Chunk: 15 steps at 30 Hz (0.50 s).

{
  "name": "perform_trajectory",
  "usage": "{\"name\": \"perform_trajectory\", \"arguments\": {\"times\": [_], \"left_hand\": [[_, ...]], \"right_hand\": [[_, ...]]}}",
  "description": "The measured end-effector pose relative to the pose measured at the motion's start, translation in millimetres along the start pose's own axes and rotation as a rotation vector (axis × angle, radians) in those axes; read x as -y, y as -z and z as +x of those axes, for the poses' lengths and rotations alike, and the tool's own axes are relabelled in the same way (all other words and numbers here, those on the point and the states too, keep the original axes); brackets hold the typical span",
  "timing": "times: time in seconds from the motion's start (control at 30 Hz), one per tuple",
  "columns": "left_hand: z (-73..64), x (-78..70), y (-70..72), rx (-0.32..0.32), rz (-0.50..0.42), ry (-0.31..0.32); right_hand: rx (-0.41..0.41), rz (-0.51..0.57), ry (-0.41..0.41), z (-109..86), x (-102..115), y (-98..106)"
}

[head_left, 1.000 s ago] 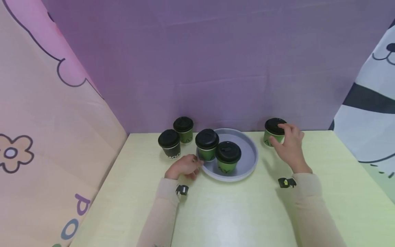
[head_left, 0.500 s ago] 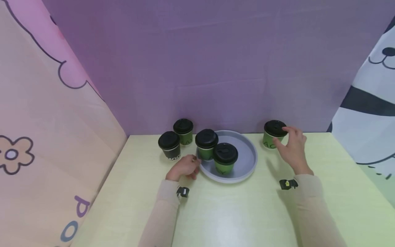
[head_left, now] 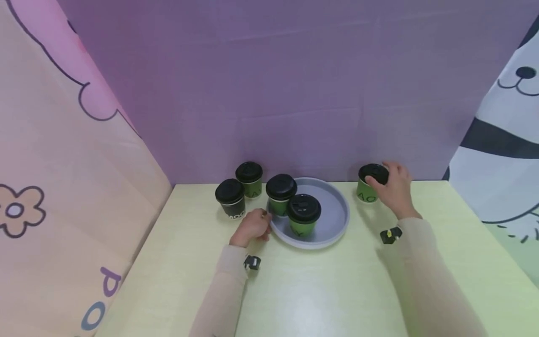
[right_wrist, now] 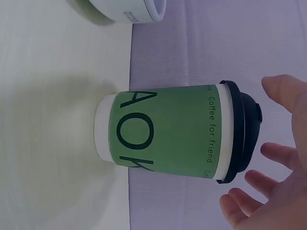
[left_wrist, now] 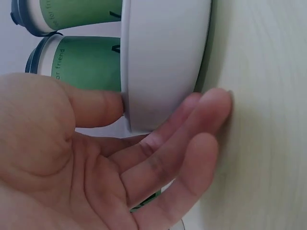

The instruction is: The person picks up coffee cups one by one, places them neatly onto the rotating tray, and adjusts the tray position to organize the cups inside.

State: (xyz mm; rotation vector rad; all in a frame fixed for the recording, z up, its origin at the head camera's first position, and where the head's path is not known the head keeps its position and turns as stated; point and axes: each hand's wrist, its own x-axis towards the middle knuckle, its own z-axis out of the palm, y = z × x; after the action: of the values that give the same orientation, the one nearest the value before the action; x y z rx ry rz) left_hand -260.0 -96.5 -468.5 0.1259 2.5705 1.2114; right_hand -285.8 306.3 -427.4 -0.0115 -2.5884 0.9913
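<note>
My left hand (head_left: 252, 225) holds the left rim of a round grey tray (head_left: 332, 234). In the left wrist view its thumb lies at the rim and its fingers reach along the outer wall. Two green paper coffee cups with black lids stand on the tray, a rear cup (head_left: 281, 193) and a front cup (head_left: 304, 213), overlapping in the head view. Over at the right, another green lidded coffee cup (right_wrist: 168, 132) stands upright on the table. My right hand (head_left: 395, 189) hovers around its lid (right_wrist: 242, 132), thumb and fingers spread, with a gap showing in the right wrist view.
Left of the tray stand a dark coffee cup (head_left: 231, 199) and a green coffee cup (head_left: 250, 180), both lidded. A purple cloth backdrop (head_left: 269, 93) rises along the back table edge. Printed cloths hang at both sides.
My right hand has moved from the right cup's side to over its lid. On the tray, the front cup has shifted slightly left, nearer the rear one. My left hand stays at the rim.
</note>
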Motion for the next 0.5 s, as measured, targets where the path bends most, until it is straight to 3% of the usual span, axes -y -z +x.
{"name": "perform_trajectory", "arguments": {"times": [0.3, 0.5], "left_hand": [[3.0, 0.1, -3.3, -0.04, -0.03, 0.019], [3.6, 0.4, -4.2, -0.066, -0.055, 0.02]], "right_hand": [[0.106, -0.062, -0.05, 14.3, -6, -9], [0.154, -0.036, -0.079, 15.2, -11, -17]]}}
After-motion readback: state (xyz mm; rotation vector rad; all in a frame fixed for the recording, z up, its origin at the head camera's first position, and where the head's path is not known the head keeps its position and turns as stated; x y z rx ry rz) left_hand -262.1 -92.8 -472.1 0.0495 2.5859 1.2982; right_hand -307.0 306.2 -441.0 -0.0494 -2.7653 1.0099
